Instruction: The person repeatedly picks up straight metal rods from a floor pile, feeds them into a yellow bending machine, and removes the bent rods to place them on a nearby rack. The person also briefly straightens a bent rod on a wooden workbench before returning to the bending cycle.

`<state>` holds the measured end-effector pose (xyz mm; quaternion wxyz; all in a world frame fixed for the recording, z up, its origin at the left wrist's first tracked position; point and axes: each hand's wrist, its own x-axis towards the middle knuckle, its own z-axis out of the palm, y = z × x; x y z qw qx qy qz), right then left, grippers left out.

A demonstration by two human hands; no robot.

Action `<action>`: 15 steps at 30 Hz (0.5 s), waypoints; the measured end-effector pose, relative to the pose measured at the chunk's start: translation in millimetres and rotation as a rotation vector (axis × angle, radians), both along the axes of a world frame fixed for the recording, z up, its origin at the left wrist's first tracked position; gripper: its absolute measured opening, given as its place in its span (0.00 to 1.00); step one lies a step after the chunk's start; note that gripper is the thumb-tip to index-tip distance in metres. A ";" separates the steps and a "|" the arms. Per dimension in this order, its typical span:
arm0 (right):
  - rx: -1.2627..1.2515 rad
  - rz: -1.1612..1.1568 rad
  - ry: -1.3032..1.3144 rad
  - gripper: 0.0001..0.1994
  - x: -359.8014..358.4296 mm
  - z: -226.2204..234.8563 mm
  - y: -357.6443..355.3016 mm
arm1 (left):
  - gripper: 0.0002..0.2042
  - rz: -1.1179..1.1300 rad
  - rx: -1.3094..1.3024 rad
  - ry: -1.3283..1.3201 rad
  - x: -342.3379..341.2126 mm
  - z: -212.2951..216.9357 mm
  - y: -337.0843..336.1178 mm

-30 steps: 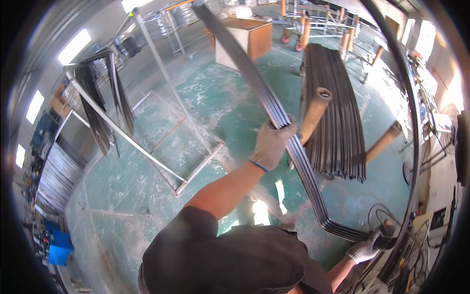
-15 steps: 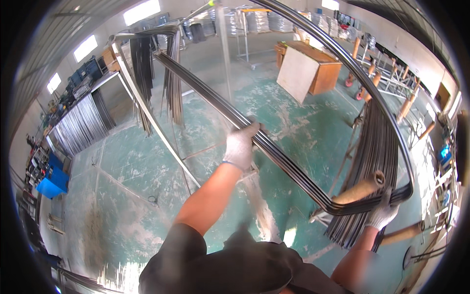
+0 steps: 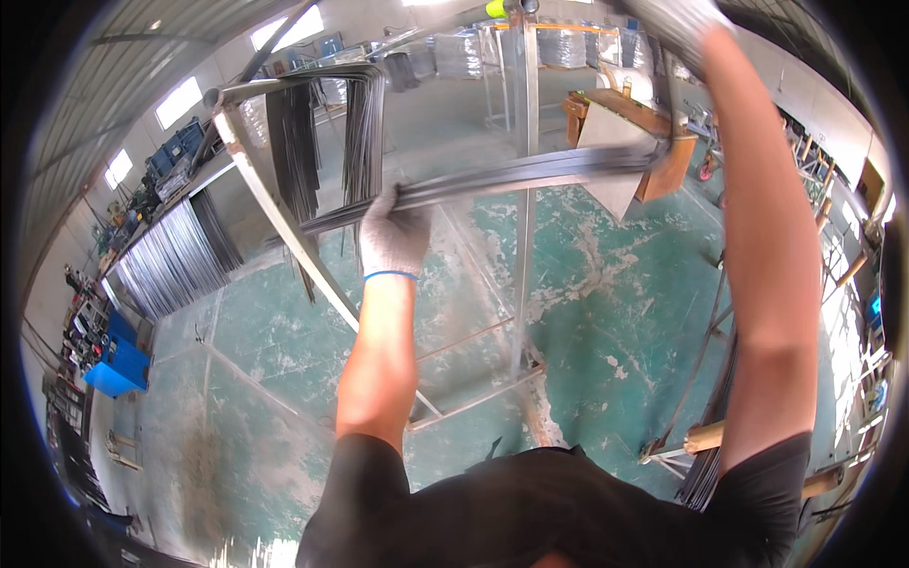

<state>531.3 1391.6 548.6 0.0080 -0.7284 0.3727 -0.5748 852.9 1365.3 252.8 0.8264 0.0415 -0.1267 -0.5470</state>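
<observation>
A bundle of bent metal rods (image 3: 530, 174) hangs in the air before me, running across from the rack at the left and turning upward at its right end. My left hand (image 3: 396, 237), in a pale knit glove with a blue cuff, is closed round the bundle's left part. High at the top edge, my raised right hand (image 3: 684, 21), also gloved, grips the upper stretch of the same rods; motion blurs it and its fingertips are cut off. A metal rack (image 3: 270, 204) stands close to the left hand, its top bar carrying more bent rods (image 3: 365, 142).
An upright post (image 3: 526, 246) of the rack rises behind the bundle. A wooden cabinet (image 3: 670, 166) with a pale board against it stands beyond. At the lower right is a stand with a cardboard-like roll (image 3: 703, 437). A blue bin (image 3: 121, 364) sits far left.
Both hands have lifted the rods off the right-hand stand and swung them left toward the rack. My right hand rose from the lower right to the top edge.
</observation>
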 end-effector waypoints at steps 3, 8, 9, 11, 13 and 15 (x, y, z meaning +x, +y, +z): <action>0.080 0.076 0.200 0.21 71.8 4.7 -33.9 | 0.05 -0.199 -0.197 0.054 8.7 -9.1 -33.1; 0.290 0.100 0.686 0.20 213.1 -109.0 -115.8 | 0.18 -0.362 -0.232 -0.196 31.9 -38.6 -26.8; 0.315 0.340 0.582 0.14 271.4 -144.4 -93.4 | 0.19 -0.169 -0.137 -0.249 73.3 -53.2 15.3; 0.370 0.433 0.436 0.18 252.4 -174.3 -84.9 | 0.17 -0.220 0.028 -0.260 29.5 -58.7 10.5; 0.205 0.320 0.023 0.31 239.2 -234.7 -74.1 | 0.15 -0.231 0.146 -0.385 1.1 -91.4 22.8; 0.071 0.250 -0.084 0.33 166.5 -278.9 -43.2 | 0.14 -0.116 0.336 -0.527 -16.8 -147.1 36.1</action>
